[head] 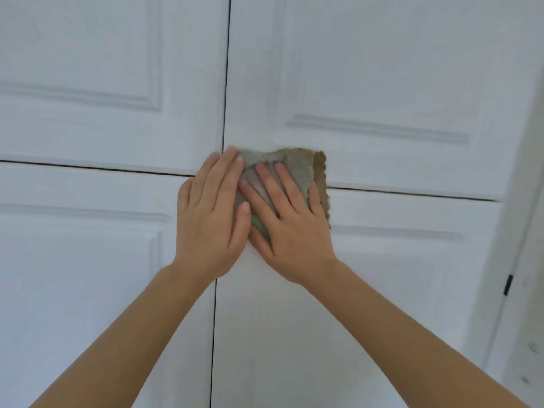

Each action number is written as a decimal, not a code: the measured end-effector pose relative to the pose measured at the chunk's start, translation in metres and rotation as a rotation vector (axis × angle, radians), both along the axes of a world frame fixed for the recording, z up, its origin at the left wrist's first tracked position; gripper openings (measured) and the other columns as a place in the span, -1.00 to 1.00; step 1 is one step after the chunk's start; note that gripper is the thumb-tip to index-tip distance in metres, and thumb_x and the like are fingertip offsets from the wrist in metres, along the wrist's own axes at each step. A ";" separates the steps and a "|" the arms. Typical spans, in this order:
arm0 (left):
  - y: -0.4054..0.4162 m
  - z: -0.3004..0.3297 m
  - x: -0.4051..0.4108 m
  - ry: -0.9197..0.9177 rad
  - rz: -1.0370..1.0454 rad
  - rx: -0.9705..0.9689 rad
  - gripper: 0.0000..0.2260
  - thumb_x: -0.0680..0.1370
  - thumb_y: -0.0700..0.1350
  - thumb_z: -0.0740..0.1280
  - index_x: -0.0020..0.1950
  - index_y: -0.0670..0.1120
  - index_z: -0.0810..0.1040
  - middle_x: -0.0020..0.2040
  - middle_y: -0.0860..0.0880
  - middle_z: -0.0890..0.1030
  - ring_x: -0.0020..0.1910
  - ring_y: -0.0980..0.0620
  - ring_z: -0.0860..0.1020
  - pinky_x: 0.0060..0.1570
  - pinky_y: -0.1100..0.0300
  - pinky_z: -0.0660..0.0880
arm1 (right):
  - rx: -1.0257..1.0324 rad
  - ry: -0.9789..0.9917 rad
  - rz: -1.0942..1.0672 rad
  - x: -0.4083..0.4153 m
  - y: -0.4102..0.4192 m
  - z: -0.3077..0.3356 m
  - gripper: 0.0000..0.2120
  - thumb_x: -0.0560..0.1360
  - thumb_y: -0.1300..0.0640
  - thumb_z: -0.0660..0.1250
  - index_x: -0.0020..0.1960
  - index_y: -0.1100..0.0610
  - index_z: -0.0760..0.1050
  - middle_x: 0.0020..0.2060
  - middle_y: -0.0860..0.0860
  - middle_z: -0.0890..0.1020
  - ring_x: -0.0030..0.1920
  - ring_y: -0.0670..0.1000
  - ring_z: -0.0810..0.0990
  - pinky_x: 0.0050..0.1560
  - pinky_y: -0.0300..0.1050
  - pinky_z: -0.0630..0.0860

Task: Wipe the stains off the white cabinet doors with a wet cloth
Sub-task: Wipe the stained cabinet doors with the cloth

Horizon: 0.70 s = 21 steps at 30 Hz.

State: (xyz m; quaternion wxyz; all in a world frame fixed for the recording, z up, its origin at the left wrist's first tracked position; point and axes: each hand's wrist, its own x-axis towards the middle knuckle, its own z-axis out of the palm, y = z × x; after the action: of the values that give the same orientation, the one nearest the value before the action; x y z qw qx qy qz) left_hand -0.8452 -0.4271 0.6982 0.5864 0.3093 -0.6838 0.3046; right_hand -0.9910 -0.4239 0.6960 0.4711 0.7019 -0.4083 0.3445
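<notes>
Our left hand and right hand press flat fingers on the grey-green cloth against the white cabinet doors. It could slip off if we push unevenly.

To my right a white door frame runs up the edge of the view, with a small black hinge on it and a few round screw caps lower down

Both hands flat on folded grey-green cloth, pressing it against white cabinet doors where door gaps cross. Left hand on cloth's left edge, right hand fingers spread over middle.
</notes>
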 end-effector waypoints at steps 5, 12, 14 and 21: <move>-0.002 0.094 -0.014 0.030 0.006 0.019 -0.49 0.57 -0.01 0.00 0.48 -0.20 0.21 0.50 -0.13 0.19 0.49 -0.06 0.11 0.42 -0.12 0.13 | 0.031 -0.031 -0.104 0.019 -0.002 0.120 -0.36 0.58 -0.10 0.03 0.56 0.03 -0.15 0.55 0.00 -0.11 0.53 0.02 -0.18 0.46 0.13 -0.15; -0.008 0.197 -0.047 0.055 -0.086 -0.083 -0.45 0.55 0.03 -0.03 0.51 -0.15 0.13 0.53 -0.07 0.12 0.51 0.04 0.06 0.48 0.02 0.05 | -0.048 0.007 -0.128 -0.005 -0.005 0.223 -0.32 0.59 -0.08 0.04 0.54 0.04 -0.28 0.54 -0.04 -0.22 0.51 -0.02 -0.29 0.49 0.08 -0.19; -0.010 0.205 -0.055 0.035 -0.092 -0.080 -0.43 0.54 0.06 -0.04 0.52 -0.14 0.12 0.54 -0.05 0.10 0.51 0.05 0.04 0.48 -0.01 0.04 | -0.043 -0.033 -0.094 -0.019 -0.004 0.229 -0.34 0.60 -0.08 0.03 0.54 0.00 -0.26 0.53 -0.06 -0.22 0.51 -0.03 -0.29 0.48 0.07 -0.20; -0.020 0.241 -0.115 -0.020 0.137 -0.089 -0.42 0.52 0.09 -0.10 0.53 -0.07 0.09 0.55 -0.01 0.03 0.52 0.00 -0.05 0.42 -0.09 0.01 | -0.176 -0.367 -0.083 -0.157 0.005 0.264 -0.45 0.62 -0.13 -0.05 0.55 -0.10 -0.14 0.55 -0.09 -0.12 0.53 -0.05 -0.17 0.48 0.04 -0.14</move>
State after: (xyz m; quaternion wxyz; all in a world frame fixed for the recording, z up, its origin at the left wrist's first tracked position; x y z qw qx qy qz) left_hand -0.9605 -0.4471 0.9389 0.5706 0.3261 -0.6525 0.3773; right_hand -1.1480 -0.4192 0.9598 0.4620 0.5661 -0.4843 0.4811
